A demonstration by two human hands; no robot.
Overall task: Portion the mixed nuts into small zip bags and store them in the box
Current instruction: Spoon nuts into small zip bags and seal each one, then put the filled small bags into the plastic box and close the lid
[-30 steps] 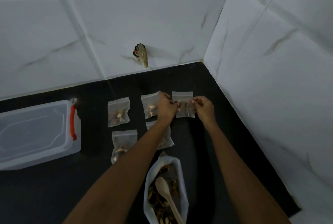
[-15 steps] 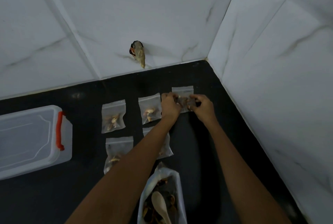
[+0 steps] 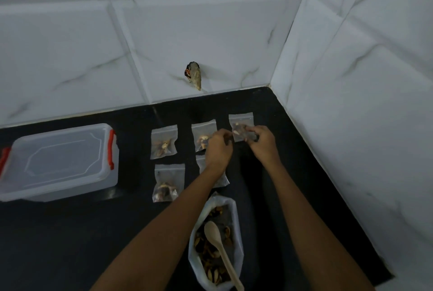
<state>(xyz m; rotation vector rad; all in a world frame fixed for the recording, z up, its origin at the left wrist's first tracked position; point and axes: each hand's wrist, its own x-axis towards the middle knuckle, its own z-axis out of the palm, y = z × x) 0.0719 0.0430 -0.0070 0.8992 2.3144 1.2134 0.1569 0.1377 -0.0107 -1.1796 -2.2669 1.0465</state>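
Both my hands are on the far-right zip bag (image 3: 241, 122), flat at the back of the desk (image 3: 70, 244): left hand (image 3: 219, 147) and right hand (image 3: 262, 142) each pinch its near edge with curled fingers, I judge to line it up with the other filled bags (image 3: 164, 142), kept in rows for loading into the lidded box (image 3: 61, 162).

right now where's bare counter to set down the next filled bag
Widest bare counter lies in front of the box, left of the big nut bag. Also along the right wall. Crowded: five small bags, where left hand and right hand hold the top-right bag.
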